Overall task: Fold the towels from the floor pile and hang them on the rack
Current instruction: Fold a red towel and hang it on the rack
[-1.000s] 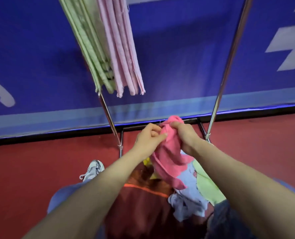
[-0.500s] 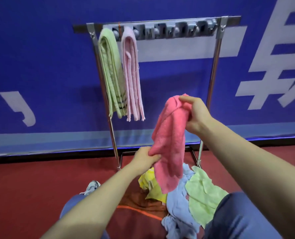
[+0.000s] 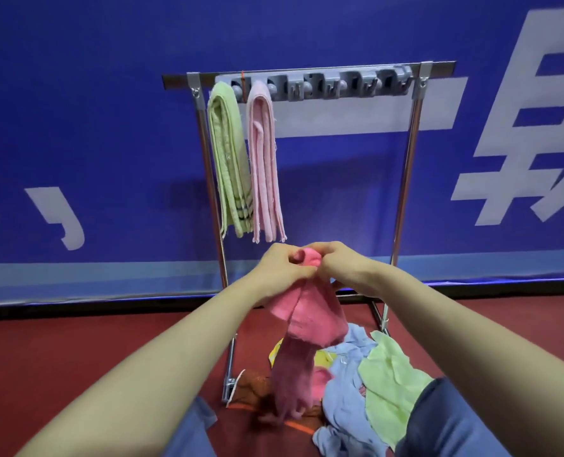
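Note:
A bright pink towel (image 3: pixel 310 318) hangs bunched in front of me, its lower end blurred above the floor pile. My left hand (image 3: pixel 282 267) and my right hand (image 3: pixel 343 263) pinch its top edge side by side, knuckles nearly touching. Behind them stands a metal rack (image 3: pixel 406 179) with a grey hook strip (image 3: pixel 336 85) along its top bar. A folded green towel (image 3: pixel 229 156) and a folded pale pink towel (image 3: pixel 264 159) hang at the rack's left end. The floor pile holds a light blue towel (image 3: pixel 343 387), a light green towel (image 3: pixel 389 380) and a yellow towel (image 3: pixel 320 356).
A blue banner wall (image 3: pixel 92 127) with white characters stands right behind the rack. The floor (image 3: pixel 60 357) is red. A brown cloth with an orange stripe (image 3: pixel 251 390) lies under the pile. My knees in blue trousers (image 3: pixel 445 423) frame the bottom of the view.
My left hand has risen from the towel's lower edge to meet my right hand at the top edge. My right hand came down a little, and the towel now hangs doubled below both hands.

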The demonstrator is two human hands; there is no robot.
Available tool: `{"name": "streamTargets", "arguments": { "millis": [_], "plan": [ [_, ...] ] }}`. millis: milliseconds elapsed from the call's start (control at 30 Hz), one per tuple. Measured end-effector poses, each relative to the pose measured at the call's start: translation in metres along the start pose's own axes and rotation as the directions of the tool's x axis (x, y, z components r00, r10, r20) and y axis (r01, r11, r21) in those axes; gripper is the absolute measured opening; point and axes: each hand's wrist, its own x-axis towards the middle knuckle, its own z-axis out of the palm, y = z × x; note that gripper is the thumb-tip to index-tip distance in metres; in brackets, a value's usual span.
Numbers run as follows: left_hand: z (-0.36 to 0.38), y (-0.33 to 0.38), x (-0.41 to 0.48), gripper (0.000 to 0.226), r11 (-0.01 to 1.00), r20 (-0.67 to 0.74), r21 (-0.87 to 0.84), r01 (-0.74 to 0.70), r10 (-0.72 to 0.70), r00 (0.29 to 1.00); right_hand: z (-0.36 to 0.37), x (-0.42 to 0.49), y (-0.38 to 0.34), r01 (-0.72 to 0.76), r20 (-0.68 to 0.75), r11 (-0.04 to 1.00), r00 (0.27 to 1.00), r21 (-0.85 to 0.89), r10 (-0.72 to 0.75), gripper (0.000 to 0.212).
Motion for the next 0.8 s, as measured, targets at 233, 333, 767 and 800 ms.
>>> {"name": "streamTargets", "arguments": {
  "millis": [233,333,767,800],
  "plan": [
    [-0.015,-0.004,-0.006,0.022,0.998,0.037,-0.052,0.031,-0.029,0.999,-0.005,0.003,0.012,-0.005,-0.03,0.997,1.0,0.073,0.007,0.011],
    [-0.018,-0.008,-0.011,0.033,0.993,0.132,0.002,0.121,-0.12,0.984,-0.007,0.012,0.026,-0.029,-0.205,1.0,0.978,0.004,0.029,0.014],
    [-0.076,-0.06,-0.03,0.02,0.914,0.124,0.097,0.395,-0.405,0.906,-0.089,0.004,0.085,0.037,-0.632,0.955,0.757,0.296,0.167,0.009],
    [-0.076,-0.059,-0.029,0.02,0.915,0.145,0.035,0.402,-0.403,0.904,-0.088,0.005,0.087,0.033,-0.639,0.956,0.751,0.292,0.169,0.011]
  ]
}}
